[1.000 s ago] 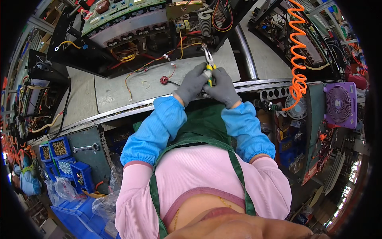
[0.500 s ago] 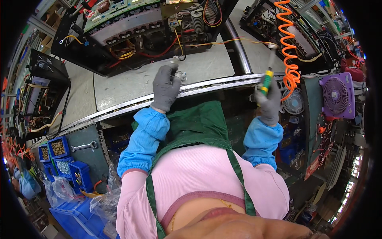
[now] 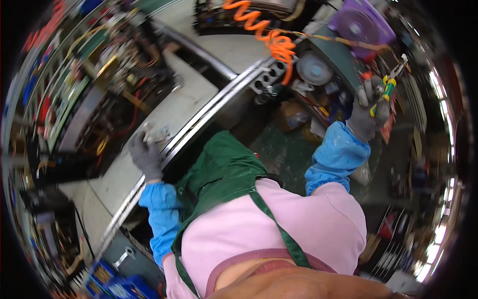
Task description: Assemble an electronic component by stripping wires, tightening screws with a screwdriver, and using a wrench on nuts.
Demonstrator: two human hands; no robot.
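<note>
Right hand (image 3: pixel 367 112) in grey glove raised at the right side, fingers wrapped tightly around green-yellow handled pliers (image 3: pixel 387 84), near purple fan (image 3: pixel 359 22) and orange coiled hose (image 3: pixel 269 35). Left hand (image 3: pixel 146 155) at edge of grey workbench (image 3: pixel 149 124), fingers pinching small metal part (image 3: pixel 158 134).

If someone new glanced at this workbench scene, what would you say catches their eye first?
Probably the bright orange coiled hose hanging at the top centre, beside a purple fan at the upper right. Below the fan, the gloved right hand holds up yellow-and-green-handled pliers, while the gloved left hand rests at the bench edge, on a small metal part.
</note>
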